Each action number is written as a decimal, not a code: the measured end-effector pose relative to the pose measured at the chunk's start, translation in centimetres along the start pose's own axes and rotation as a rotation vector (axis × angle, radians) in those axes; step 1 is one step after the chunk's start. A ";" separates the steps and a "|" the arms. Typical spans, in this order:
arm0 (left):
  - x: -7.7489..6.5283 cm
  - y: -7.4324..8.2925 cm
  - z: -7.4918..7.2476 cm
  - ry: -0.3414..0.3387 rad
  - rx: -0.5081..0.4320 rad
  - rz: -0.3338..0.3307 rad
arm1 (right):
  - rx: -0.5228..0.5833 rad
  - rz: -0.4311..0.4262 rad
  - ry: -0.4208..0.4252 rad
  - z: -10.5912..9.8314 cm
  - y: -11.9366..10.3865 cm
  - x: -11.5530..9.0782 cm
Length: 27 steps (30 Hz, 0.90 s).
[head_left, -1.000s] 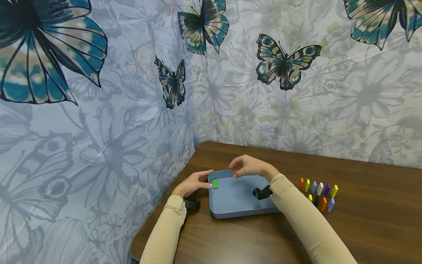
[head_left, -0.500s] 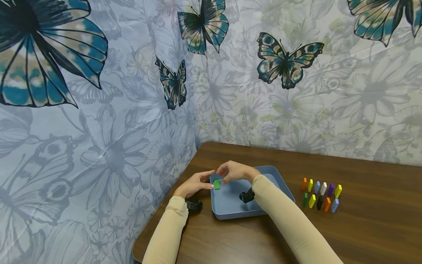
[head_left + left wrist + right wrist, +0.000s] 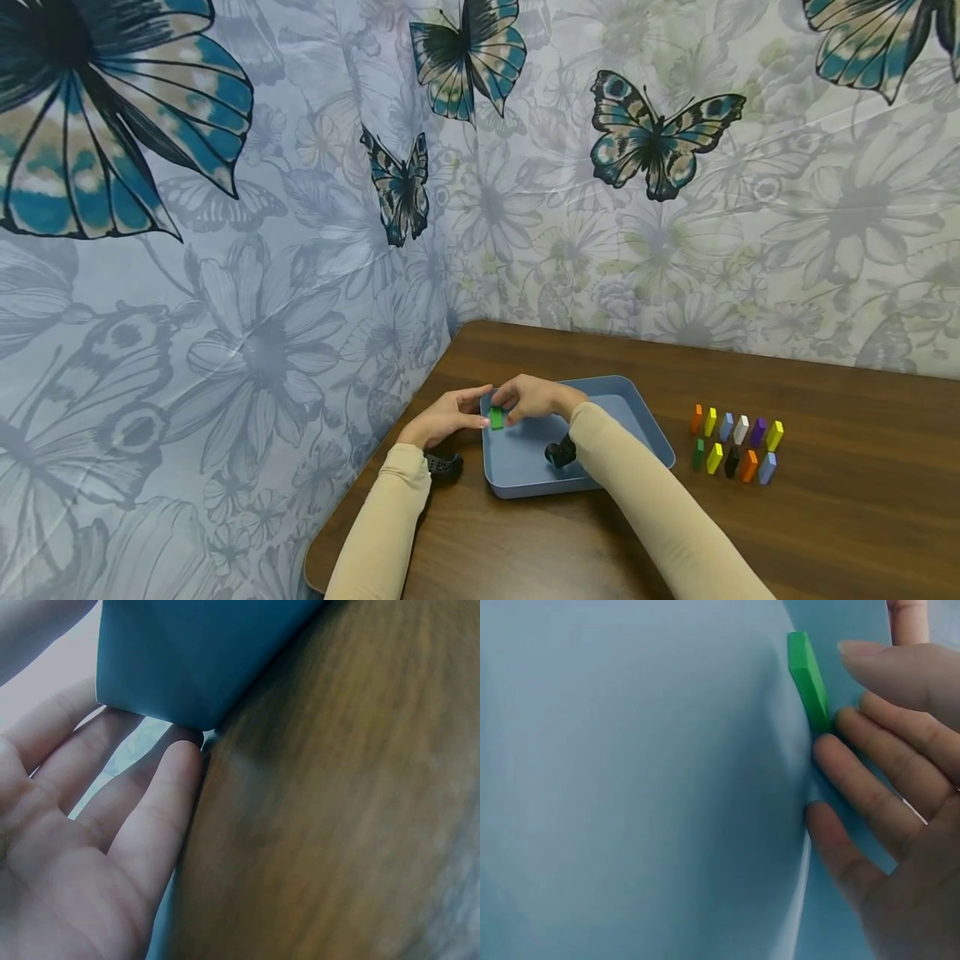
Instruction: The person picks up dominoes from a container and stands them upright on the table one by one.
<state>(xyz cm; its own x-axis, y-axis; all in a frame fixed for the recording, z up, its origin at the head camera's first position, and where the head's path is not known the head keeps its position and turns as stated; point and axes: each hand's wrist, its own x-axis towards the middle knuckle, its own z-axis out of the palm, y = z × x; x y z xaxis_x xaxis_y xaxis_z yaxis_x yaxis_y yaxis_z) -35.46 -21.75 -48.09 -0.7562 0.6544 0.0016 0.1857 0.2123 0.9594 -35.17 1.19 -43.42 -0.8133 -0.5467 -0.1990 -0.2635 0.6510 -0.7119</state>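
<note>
A bright green block (image 3: 496, 417) stands against the inner wall of a shallow blue-grey tray (image 3: 660, 446), at its left end. My left hand (image 3: 444, 418) is at the tray's left side; in the left wrist view its extended fingers (image 3: 90, 742) reach the outer wall. My right hand (image 3: 536, 397) is inside the tray beside the block. In the right wrist view, its fingertips (image 3: 831, 750) lie at the lower end of the block (image 3: 810, 682), seemingly touching it. The right thumb (image 3: 900, 671) stays apart from the block.
Right of the tray, two rows of small upright coloured blocks (image 3: 750, 463) stand on the brown wooden table (image 3: 862, 517). The table's left edge runs close to my left arm. Butterfly-patterned walls (image 3: 525, 250) meet behind the table.
My right hand has moved left and down into the tray, reaching the green block. My left hand stays at the tray's left side. The head view has shifted slightly.
</note>
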 end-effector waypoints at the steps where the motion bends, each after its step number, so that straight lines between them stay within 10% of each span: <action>1: 0.0 0.0 0.0 0.000 0.002 -0.001 | -0.002 0.003 -0.004 0.0 0.0 0.0; 27: 0.2 -0.2 -0.1 -0.012 -0.009 0.006 | -0.068 -0.057 0.013 0.7 0.9 0.2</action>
<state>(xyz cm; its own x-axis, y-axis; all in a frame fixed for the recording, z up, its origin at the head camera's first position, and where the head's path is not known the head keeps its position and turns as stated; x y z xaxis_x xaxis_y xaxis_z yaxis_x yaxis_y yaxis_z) -35.66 -21.74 -48.22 -0.7475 0.6642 0.0039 0.1842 0.2016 0.9620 -35.19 1.33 -44.61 -0.8028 -0.5770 -0.1501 -0.3436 0.6535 -0.6744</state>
